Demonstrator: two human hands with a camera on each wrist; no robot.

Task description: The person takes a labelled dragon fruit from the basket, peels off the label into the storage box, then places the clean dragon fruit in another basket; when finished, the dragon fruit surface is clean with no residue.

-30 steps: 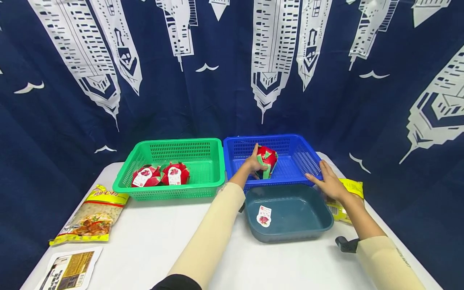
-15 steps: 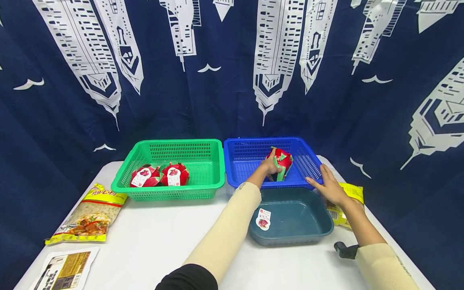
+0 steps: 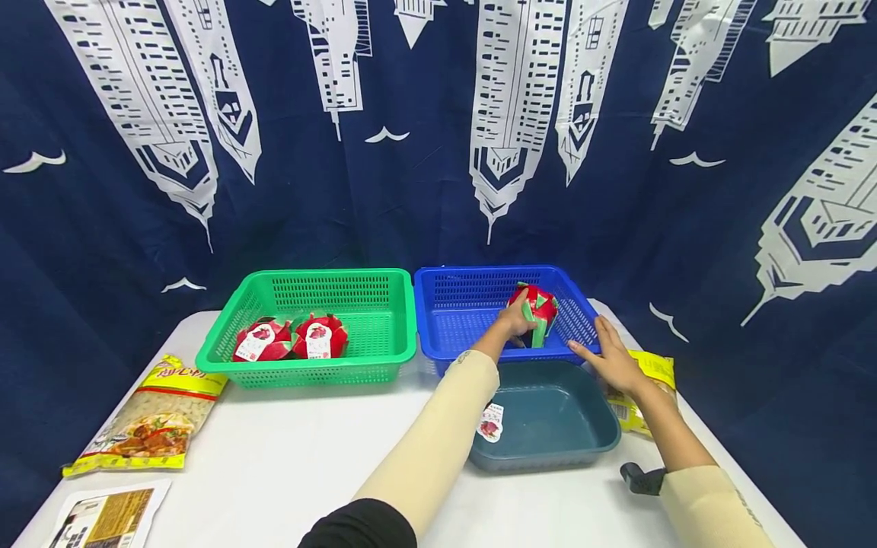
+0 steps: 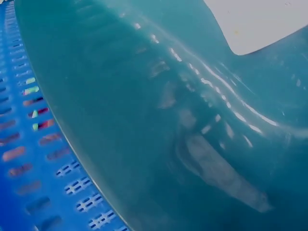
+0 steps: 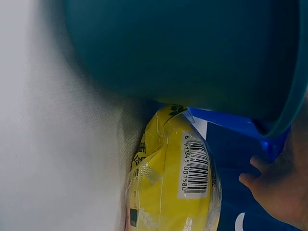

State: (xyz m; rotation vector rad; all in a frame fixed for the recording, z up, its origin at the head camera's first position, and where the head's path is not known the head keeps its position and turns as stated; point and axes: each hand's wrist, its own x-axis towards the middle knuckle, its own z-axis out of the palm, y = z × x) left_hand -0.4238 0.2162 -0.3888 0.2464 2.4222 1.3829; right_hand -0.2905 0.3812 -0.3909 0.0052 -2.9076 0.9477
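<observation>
My left hand (image 3: pixel 515 320) reaches into the blue basket (image 3: pixel 452 316) and grips a red dragon fruit (image 3: pixel 545 310) with green scales, near the basket's right side. The thumb lies against the fruit; the other fingers are partly hidden behind it. At the basket's front right corner, my right hand (image 3: pixel 614 364) holds the rim, and its fingertips show at the edge of the right wrist view. Two labelled dragon fruits (image 3: pixel 263 340) lie side by side in the green basket (image 3: pixel 308 373). In the left wrist view, the dark teal tub (image 4: pixel 120 125) hides both the hand and the fruit.
Before the blue basket stands the tub, with a dragon fruit sticker (image 3: pixel 490 423) inside it. A yellow food bag (image 5: pixel 166 178) lies right of the tub. Another yellow bag (image 3: pixel 154 415) and a flat white packet (image 3: pixel 106 517) lie on the white table (image 3: pixel 294 457) at left.
My left hand has carried the dragon fruit rightward inside the blue basket. The right hand keeps its place at the basket's corner. The head view has shifted slightly.
</observation>
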